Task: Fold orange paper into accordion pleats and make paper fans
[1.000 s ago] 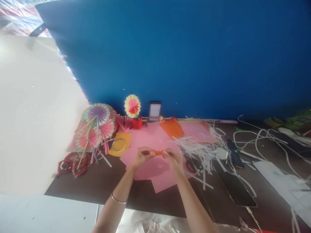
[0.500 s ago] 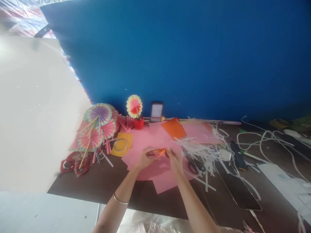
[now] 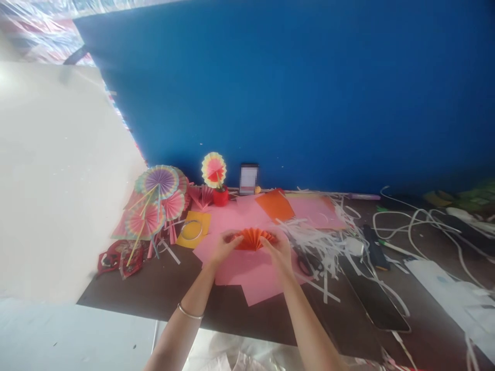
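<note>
Between my two hands an orange pleated paper fan [image 3: 253, 239] is spread, its folds radiating upward. My left hand [image 3: 226, 247] pinches its left side and my right hand [image 3: 278, 250] pinches its right side. Pink paper sheets [image 3: 257, 288] lie under the hands, overlapping on the dark table. Just beyond the right hand are black-handled scissors [image 3: 304, 265], partly covered by white paper strips [image 3: 325, 245]. An orange sheet [image 3: 275, 204] rests on the pink ones farther back.
Finished round paper fans [image 3: 158, 180] are heaped at left, by a red patterned cloth item [image 3: 119, 257]. A silver ring [image 3: 192, 230] lies on yellow paper [image 3: 204, 222]. A small red pot [image 3: 220, 197] holds a paper flower [image 3: 214, 170]. A phone [image 3: 377, 299] and white cables [image 3: 415, 221] occupy the right.
The orange paper, narrow and folded together before, is now opened into a fan shape between my hands. My hands have shifted slightly apart, and the view has moved a little.
</note>
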`<state>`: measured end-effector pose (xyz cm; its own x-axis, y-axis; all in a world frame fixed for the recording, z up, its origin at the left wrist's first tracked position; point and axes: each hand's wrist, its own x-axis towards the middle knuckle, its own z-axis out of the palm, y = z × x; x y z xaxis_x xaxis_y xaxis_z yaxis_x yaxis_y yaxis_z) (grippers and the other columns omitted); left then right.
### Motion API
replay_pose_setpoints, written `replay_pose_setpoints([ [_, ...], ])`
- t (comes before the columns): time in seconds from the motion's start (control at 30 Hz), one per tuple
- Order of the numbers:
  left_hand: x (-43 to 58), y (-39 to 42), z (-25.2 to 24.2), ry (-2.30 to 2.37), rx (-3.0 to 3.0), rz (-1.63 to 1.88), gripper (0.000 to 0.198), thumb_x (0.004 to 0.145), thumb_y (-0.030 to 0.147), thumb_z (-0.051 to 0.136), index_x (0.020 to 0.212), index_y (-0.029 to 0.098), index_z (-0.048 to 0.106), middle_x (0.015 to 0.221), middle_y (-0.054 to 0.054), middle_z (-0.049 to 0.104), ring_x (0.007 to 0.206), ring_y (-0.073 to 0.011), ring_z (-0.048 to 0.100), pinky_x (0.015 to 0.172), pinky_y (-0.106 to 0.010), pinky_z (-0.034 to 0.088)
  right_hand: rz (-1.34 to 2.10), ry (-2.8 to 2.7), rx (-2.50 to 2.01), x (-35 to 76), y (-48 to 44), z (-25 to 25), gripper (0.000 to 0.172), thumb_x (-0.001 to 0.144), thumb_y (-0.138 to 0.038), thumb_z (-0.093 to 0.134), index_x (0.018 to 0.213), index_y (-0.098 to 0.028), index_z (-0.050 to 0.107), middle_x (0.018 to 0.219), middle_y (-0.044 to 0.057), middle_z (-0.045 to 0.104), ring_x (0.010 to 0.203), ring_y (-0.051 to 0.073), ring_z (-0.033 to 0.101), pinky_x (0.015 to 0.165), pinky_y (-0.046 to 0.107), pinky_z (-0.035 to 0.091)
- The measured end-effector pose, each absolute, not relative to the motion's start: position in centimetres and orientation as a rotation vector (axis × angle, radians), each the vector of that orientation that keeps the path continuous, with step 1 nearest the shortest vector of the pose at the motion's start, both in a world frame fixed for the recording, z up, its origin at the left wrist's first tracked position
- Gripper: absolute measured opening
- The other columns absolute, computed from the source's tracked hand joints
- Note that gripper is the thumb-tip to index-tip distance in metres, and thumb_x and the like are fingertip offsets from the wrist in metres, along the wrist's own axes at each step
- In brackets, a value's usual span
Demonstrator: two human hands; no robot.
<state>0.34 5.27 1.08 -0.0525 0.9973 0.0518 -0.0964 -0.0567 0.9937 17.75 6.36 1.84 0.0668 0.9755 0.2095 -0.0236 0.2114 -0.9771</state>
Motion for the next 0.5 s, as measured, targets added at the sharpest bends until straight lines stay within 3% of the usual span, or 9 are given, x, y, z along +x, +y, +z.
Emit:
replay_pose_setpoints([
  [0.17, -0.1, 5.91, 0.02, 1.118, 0.941, 1.407, 0.03, 0.066, 0.041, 0.07, 0.081, 0.015, 0.068, 0.086, -0.005, 0.069, 0.084, -0.0175, 0.062, 0.081, -0.031, 0.047, 0.975, -1.19, -1.065, 18.22, 6.87, 1.55, 0.024, 0.07, -0.04, 0.068, 0.077, -0.019, 0.059, 0.077, 0.003, 0.062, 0.075, 0.019, 0.058, 0.074, 0.035, 0.048],
  [0.5, -0.06, 5.82, 0.58, 0.992, 0.956, 1.349, 0.041, 0.061, 0.037, 0.076, 0.093, 0.014, 0.066, 0.094, -0.009, 0.07, 0.089, -0.0212, 0.064, 0.08, -0.032, 0.05, 1.142, -0.921, -0.932, 17.86, 7.22, 1.01, 0.023, 0.071, -0.038, 0.067, 0.079, -0.02, 0.054, 0.08, 0.002, 0.06, 0.076, 0.017, 0.06, 0.071, 0.034, 0.05],
])
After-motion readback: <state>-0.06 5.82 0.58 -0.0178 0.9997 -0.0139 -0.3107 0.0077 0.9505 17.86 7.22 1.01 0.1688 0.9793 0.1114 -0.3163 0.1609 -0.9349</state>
